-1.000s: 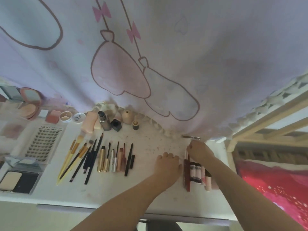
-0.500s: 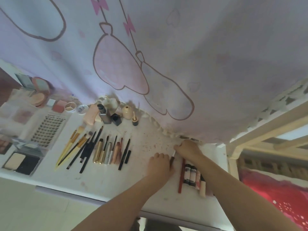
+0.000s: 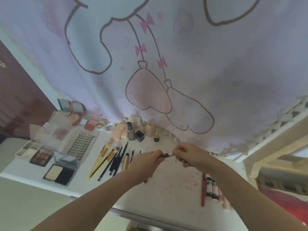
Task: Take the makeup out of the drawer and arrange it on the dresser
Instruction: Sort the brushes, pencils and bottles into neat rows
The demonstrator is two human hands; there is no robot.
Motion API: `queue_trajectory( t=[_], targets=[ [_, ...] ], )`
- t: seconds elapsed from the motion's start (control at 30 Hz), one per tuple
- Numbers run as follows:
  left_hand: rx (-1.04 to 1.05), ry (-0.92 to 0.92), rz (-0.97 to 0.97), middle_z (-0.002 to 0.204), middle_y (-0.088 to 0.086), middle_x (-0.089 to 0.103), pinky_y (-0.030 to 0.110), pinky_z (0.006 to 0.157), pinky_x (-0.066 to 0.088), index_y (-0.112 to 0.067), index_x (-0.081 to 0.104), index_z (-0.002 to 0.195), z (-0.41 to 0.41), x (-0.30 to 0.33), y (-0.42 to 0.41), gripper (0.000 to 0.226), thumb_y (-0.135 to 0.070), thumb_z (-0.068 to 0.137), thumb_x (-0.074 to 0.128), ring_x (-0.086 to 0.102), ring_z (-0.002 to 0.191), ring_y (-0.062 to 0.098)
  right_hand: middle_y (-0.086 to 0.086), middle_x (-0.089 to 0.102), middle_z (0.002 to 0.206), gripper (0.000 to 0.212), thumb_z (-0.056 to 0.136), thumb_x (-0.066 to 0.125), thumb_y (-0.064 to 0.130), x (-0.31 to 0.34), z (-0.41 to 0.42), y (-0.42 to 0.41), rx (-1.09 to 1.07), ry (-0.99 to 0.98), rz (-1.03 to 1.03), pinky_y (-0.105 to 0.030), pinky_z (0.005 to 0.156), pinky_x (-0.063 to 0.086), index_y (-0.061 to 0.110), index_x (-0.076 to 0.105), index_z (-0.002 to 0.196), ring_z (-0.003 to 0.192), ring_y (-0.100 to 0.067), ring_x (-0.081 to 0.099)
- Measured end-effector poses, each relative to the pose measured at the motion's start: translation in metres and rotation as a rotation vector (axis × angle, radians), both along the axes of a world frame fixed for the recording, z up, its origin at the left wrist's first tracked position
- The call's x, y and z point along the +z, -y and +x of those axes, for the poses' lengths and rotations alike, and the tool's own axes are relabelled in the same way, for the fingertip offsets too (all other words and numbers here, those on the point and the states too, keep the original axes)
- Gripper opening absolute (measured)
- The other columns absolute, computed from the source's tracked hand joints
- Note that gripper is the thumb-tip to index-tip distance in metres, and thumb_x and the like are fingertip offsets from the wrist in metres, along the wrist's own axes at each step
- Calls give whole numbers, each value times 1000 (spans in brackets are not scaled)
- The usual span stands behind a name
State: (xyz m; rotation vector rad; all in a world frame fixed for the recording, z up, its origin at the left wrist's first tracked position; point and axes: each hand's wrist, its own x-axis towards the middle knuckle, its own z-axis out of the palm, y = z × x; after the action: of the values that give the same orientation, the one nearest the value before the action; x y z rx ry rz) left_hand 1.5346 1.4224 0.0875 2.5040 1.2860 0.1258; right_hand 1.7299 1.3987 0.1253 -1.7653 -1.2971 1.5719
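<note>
Both hands meet above the dresser top (image 3: 166, 185) as we work on a slim brown pencil (image 3: 165, 155): our left hand (image 3: 146, 161) grips its body with curled fingers while our right hand (image 3: 188, 154) pinches its pale tip, as if capping or uncapping it. Left of the pencil, brushes and liner pens (image 3: 113, 159) lie in a neat fan; beyond them, foundation bottles (image 3: 133, 132) line the curtain (image 3: 183, 64), with an eyelash tray (image 3: 81, 144) and open palettes (image 3: 60, 174) farther left. Right of the pencil, a red pencil and lip tubes (image 3: 213, 189) sit side by side. The drawer is out of view. We judge the arranging nearly finished, with this pencil still to place.
</note>
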Motion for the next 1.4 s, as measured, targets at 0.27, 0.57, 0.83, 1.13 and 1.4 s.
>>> queue_trajectory(
  t=[0.27,0.57,0.83,1.13,1.4],
  targets=[
    [-58,42,13,77,-15,45,22,54,36,-29,48,106,-21,11,-6,25,-46,98,32,47,62,7,9,50,47,40,98,43,39,13,-24,-4,17,102,-22,-17,40,30,13,64,76,39,-4,39],
    [-133,31,57,79,-14,46,26,56,38,-26,48,105,-28,15,-17,27,-46,98,30,51,65,12,8,49,51,37,99,42,39,23,-26,-5,36,40,-108,-16,39,30,9,64,92,39,-4,38],
    [-146,32,63,84,-11,50,26,57,38,-24,49,107,-25,20,-23,27,-43,99,31,50,66,12,7,48,51,48,97,38,50,23,-23,-7,-20,-14,-194,-16,39,27,9,61,91,41,-6,35],
    [-153,36,72,83,-11,49,30,59,44,-24,49,106,-24,22,-25,28,-44,99,30,53,66,15,4,48,52,54,95,38,55,22,-22,-8,-83,-53,-184,-17,37,26,8,65,90,40,-7,35],
    [-131,22,60,82,-12,49,27,58,44,-26,48,105,-23,19,-27,28,-45,99,30,52,65,12,3,52,60,47,95,44,51,27,-21,-7,-82,-30,-163,-15,38,30,9,64,98,43,-6,39]
  ],
)
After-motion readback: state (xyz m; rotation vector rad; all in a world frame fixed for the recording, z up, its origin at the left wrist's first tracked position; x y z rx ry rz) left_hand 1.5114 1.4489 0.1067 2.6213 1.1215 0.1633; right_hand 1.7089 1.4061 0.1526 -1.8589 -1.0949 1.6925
